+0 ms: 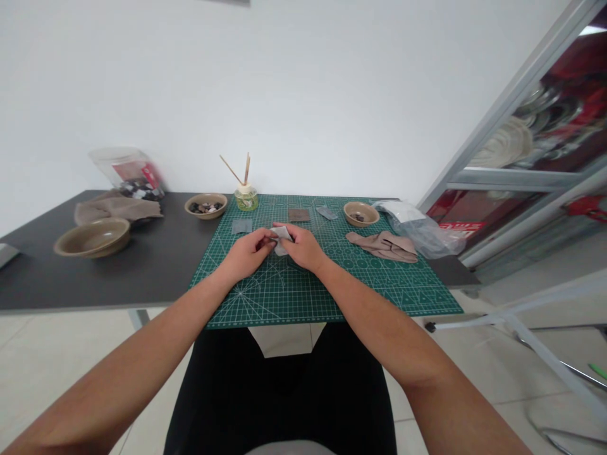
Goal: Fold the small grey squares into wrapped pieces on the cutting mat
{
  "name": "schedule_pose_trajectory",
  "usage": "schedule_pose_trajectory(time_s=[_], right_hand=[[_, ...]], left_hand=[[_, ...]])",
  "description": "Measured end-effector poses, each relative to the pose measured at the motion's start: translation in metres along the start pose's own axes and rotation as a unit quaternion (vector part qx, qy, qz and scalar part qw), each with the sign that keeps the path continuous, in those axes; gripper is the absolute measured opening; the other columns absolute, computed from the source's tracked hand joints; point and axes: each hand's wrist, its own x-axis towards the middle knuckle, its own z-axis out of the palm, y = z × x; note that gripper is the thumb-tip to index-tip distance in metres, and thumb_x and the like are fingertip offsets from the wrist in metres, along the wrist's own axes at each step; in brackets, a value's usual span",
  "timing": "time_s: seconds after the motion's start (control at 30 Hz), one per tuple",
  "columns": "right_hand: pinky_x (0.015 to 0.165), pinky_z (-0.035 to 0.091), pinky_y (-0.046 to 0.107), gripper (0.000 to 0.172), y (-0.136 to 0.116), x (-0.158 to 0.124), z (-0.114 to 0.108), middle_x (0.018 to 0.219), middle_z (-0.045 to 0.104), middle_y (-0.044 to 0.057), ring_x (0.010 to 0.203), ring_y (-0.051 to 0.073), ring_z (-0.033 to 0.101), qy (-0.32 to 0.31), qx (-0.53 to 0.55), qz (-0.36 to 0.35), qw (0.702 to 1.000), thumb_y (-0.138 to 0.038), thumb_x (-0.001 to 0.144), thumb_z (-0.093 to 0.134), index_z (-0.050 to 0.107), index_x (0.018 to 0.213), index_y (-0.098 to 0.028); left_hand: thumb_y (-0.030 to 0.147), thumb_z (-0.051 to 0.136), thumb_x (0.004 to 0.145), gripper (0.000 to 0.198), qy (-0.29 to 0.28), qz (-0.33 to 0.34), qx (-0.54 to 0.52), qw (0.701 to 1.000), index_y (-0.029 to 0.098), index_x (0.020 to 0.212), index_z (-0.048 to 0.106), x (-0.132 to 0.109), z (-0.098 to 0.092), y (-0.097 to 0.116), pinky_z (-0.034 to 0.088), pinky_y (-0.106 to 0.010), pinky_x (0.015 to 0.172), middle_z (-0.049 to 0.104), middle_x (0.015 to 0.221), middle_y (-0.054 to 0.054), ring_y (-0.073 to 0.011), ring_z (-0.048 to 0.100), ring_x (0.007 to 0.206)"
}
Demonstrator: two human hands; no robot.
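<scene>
My left hand (246,253) and my right hand (303,248) meet over the middle of the green cutting mat (379,284). Both are closed in a pinch on a small pale grey fabric piece (282,237) held between their fingertips, just above the mat. Part of the fabric is hidden behind my fingers. Behind my hands lie a grey fabric swatch (241,225), a brown swatch (298,215) and another grey swatch (327,212) flat on the mat.
A reed diffuser bottle (246,197) stands at the mat's back edge. Tan bowls sit at left (93,237), centre-left (205,205) and right (361,213). Beige cloth (384,246) and a plastic bag (420,227) lie right. A clear jar (128,172) stands far left.
</scene>
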Motion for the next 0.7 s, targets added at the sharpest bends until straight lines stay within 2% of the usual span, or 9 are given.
schedule_pose_trajectory(time_s=[0.1,0.2,0.3,0.4,0.47,0.57,0.7], right_hand=[[0.103,0.049,0.032,0.040,-0.002,-0.001,-0.003,0.127,0.071,0.005,0.116,0.018,0.067,0.035,-0.046,0.013,0.998,-0.018,0.093,0.049,0.067,0.129,-0.020],[0.103,0.050,0.032,0.038,-0.006,-0.004,-0.005,0.128,0.071,0.002,0.118,0.017,0.067,0.036,-0.090,-0.004,0.995,-0.022,0.097,0.047,0.067,0.129,-0.025],[0.104,0.050,0.031,0.040,-0.010,-0.007,-0.005,0.130,0.070,0.003,0.120,0.017,0.066,0.020,-0.134,-0.025,0.990,-0.021,0.097,0.047,0.066,0.133,-0.025],[0.109,0.047,0.029,0.044,-0.012,-0.009,-0.003,0.136,0.066,0.004,0.125,0.015,0.063,-0.005,-0.163,-0.060,0.985,-0.018,0.096,0.046,0.063,0.136,-0.023],[0.112,0.045,0.029,0.046,-0.014,-0.010,-0.001,0.141,0.062,0.002,0.130,0.014,0.059,-0.029,-0.182,-0.086,0.979,-0.018,0.096,0.046,0.060,0.139,-0.025],[0.112,0.045,0.033,0.047,-0.017,-0.011,0.002,0.148,0.056,0.000,0.133,0.015,0.057,-0.065,-0.228,-0.098,0.966,-0.021,0.097,0.045,0.056,0.143,-0.027],[0.109,0.049,0.037,0.049,-0.020,-0.012,0.005,0.154,0.049,0.001,0.130,0.020,0.059,-0.094,-0.287,-0.101,0.948,-0.023,0.099,0.042,0.051,0.147,-0.026]], left_hand=[[0.038,0.057,0.087,0.026,0.033,-0.029,-0.029,0.999,0.020,0.104,0.067,0.002,0.001,-0.003,0.048,-0.030,0.078,0.072,0.092,-0.003,-0.0178,0.063,0.081],[0.037,0.064,0.080,0.030,0.048,-0.063,-0.078,0.994,0.019,0.104,0.066,0.004,0.001,-0.005,0.050,-0.030,0.078,0.073,0.088,-0.002,-0.0184,0.065,0.080],[0.035,0.068,0.075,0.025,0.040,-0.085,-0.094,0.991,0.019,0.095,0.068,0.005,-0.002,-0.003,0.051,-0.029,0.073,0.073,0.083,-0.002,-0.0181,0.065,0.076],[0.038,0.067,0.076,0.019,0.048,-0.091,-0.054,0.993,0.020,0.080,0.068,0.003,-0.005,0.003,0.047,-0.027,0.064,0.071,0.074,0.000,-0.0159,0.061,0.067],[0.033,0.065,0.075,0.013,0.057,-0.088,-0.047,0.993,0.020,0.072,0.064,0.002,-0.007,0.006,0.045,-0.025,0.061,0.068,0.066,0.002,-0.0140,0.057,0.062],[0.023,0.061,0.070,0.004,0.062,-0.096,-0.065,0.991,0.020,0.070,0.063,0.003,-0.008,0.005,0.041,-0.024,0.055,0.065,0.059,0.004,-0.0124,0.054,0.055],[0.021,0.061,0.065,0.010,0.046,-0.113,-0.167,0.978,0.018,0.074,0.064,0.006,-0.005,-0.007,0.043,-0.023,0.056,0.067,0.060,0.003,-0.0129,0.059,0.055]])
